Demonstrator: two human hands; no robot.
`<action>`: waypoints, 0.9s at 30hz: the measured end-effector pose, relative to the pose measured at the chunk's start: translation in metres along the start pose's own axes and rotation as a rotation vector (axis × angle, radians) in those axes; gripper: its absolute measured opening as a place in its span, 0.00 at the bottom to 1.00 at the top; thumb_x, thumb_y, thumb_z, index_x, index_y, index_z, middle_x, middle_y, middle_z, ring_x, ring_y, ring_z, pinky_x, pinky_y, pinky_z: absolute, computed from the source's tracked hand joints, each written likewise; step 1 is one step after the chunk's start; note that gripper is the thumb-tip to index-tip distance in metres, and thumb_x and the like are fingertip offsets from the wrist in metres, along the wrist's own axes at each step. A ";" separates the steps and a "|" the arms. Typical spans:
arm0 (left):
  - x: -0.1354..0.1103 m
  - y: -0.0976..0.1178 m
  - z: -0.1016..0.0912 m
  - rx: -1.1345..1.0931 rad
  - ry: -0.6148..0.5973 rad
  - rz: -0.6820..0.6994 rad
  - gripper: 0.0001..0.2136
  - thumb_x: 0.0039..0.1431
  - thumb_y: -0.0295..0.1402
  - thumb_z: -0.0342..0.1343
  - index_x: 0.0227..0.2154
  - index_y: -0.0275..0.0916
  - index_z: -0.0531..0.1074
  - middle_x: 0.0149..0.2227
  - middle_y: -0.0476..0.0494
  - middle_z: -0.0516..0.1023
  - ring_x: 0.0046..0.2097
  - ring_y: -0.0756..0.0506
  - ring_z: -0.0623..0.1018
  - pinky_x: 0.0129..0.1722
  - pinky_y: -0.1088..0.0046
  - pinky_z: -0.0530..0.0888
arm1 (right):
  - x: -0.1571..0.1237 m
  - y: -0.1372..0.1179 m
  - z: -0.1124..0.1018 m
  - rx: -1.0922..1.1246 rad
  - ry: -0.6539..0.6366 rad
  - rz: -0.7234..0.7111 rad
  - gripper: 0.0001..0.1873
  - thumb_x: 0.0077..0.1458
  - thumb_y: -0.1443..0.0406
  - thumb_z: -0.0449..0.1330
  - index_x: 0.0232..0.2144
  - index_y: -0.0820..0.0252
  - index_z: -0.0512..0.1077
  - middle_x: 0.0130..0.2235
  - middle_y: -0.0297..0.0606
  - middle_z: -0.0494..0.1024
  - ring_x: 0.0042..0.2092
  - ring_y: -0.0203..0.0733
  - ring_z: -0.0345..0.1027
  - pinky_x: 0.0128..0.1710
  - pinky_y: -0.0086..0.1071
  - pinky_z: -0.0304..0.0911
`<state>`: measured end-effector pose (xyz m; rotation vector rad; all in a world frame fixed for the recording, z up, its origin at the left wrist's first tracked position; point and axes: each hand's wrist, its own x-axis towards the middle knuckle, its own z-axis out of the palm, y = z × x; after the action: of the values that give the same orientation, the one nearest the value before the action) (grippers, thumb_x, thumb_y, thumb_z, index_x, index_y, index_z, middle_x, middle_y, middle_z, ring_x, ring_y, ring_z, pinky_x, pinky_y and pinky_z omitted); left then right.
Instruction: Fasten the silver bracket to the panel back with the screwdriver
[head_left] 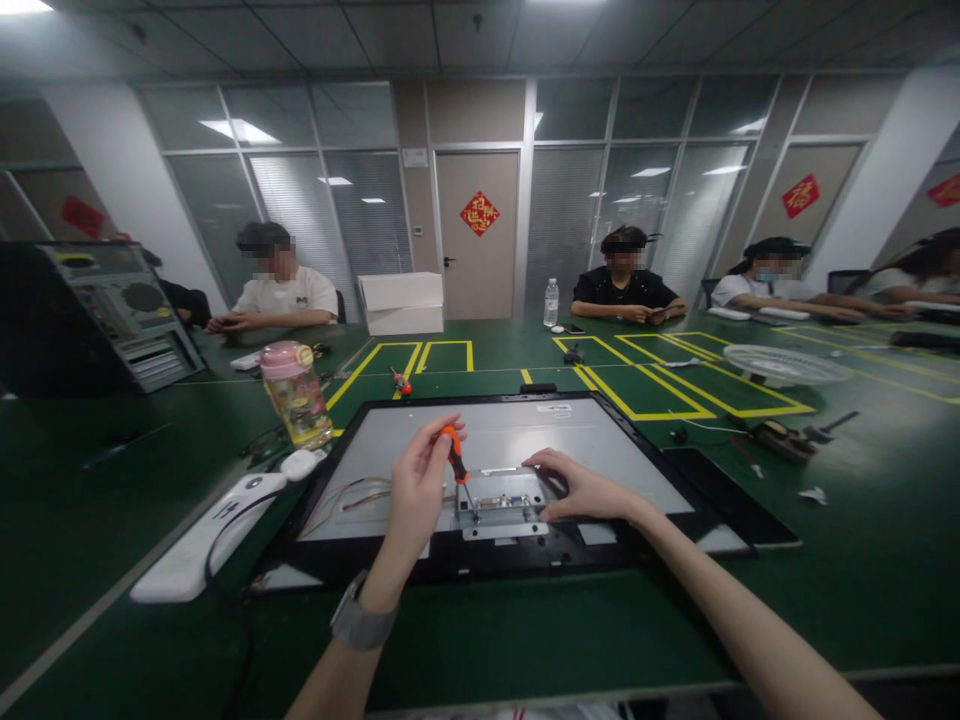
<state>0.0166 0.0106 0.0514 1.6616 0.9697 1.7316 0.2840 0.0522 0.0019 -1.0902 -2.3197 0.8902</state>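
Note:
A flat monitor panel [600, 440] lies face down on the green table in front of me, its grey metal back showing. A small metal board cover [501, 500] sits near its front edge. My left hand [418, 490] is closed round an orange-handled screwdriver [454, 458], held upright with its tip down on the left end of the cover. My right hand [581, 487] rests on the right end of the cover, fingers curled against it. Thin wires [349, 495] run across the panel to the left.
A pink-lidded bottle [294, 393] and a white oblong part [202, 540] lie to the left, and an open computer case [97, 310] stands at the far left. A white box [403, 302], a water bottle [550, 302] and a fan grille [780, 363] sit further back. Several people sit around the table.

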 end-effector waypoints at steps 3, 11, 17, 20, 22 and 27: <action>0.000 0.000 0.000 0.021 0.031 0.028 0.10 0.60 0.37 0.55 0.39 0.39 0.77 0.40 0.42 0.77 0.40 0.47 0.77 0.42 0.71 0.74 | 0.000 -0.002 0.000 0.003 0.007 -0.003 0.38 0.42 0.51 0.69 0.53 0.57 0.64 0.54 0.42 0.63 0.55 0.51 0.59 0.58 0.43 0.57; 0.002 0.002 -0.002 0.000 0.078 -0.019 0.13 0.61 0.35 0.51 0.43 0.38 0.76 0.40 0.42 0.78 0.42 0.46 0.77 0.45 0.70 0.73 | -0.001 -0.008 -0.001 0.001 -0.003 0.030 0.37 0.43 0.51 0.68 0.53 0.57 0.64 0.55 0.43 0.62 0.56 0.52 0.59 0.58 0.43 0.56; 0.002 0.000 -0.001 0.091 0.104 0.076 0.09 0.57 0.36 0.57 0.37 0.39 0.79 0.36 0.45 0.75 0.39 0.47 0.76 0.41 0.72 0.73 | -0.001 -0.008 -0.001 0.004 -0.009 0.016 0.37 0.43 0.50 0.69 0.53 0.57 0.66 0.54 0.42 0.63 0.55 0.52 0.59 0.58 0.43 0.56; 0.002 0.000 -0.001 0.108 0.114 0.061 0.11 0.59 0.36 0.55 0.40 0.39 0.78 0.36 0.44 0.76 0.39 0.47 0.76 0.42 0.71 0.72 | -0.001 -0.008 -0.001 0.009 -0.011 0.029 0.37 0.43 0.51 0.68 0.53 0.57 0.65 0.55 0.42 0.62 0.56 0.52 0.58 0.58 0.42 0.56; 0.001 0.001 -0.001 0.071 0.112 0.011 0.13 0.61 0.37 0.52 0.43 0.38 0.76 0.37 0.42 0.78 0.42 0.45 0.77 0.45 0.69 0.72 | -0.001 -0.008 -0.001 0.008 -0.011 0.036 0.37 0.43 0.51 0.69 0.54 0.57 0.65 0.55 0.42 0.62 0.57 0.52 0.58 0.58 0.43 0.56; 0.001 0.000 -0.001 0.102 0.101 0.062 0.11 0.58 0.37 0.55 0.38 0.39 0.78 0.36 0.43 0.76 0.39 0.46 0.76 0.43 0.70 0.71 | -0.001 -0.006 0.000 0.004 -0.001 0.011 0.36 0.43 0.52 0.69 0.53 0.57 0.65 0.54 0.42 0.63 0.57 0.52 0.57 0.59 0.42 0.55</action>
<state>0.0151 0.0110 0.0520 1.6979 1.0802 1.8505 0.2818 0.0490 0.0062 -1.1014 -2.3140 0.8996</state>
